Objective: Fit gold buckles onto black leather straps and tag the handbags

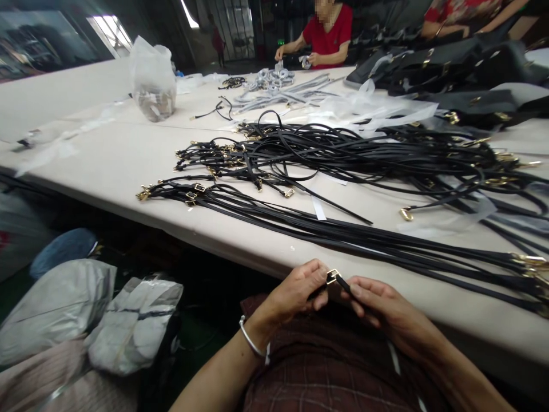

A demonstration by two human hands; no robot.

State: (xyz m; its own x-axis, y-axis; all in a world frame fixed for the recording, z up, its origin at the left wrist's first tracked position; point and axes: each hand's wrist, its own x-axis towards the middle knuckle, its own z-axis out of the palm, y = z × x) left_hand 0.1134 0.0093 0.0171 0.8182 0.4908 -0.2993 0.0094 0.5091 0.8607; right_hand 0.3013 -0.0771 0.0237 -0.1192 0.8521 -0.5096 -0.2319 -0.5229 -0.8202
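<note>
My left hand [298, 289] and my right hand [377, 303] meet just below the table's near edge, over my lap. Both are closed in a pinch on one black strap [343, 283] with a small gold buckle [331, 276] at its end. The left fingers hold the buckle end; the right fingers grip the strap just beside it. A silver bangle sits on my left wrist. On the table just beyond my hands lies a bundle of long black straps [300, 223] with gold clasps.
A big tangled heap of black straps [343, 151] covers the white table [128, 166]. A plastic bag [152, 80] stands at the back left. A person in red [328, 34] works at the far end. Black bags [450, 74] lie at the right. Wrapped bundles [86, 320] lie on the floor.
</note>
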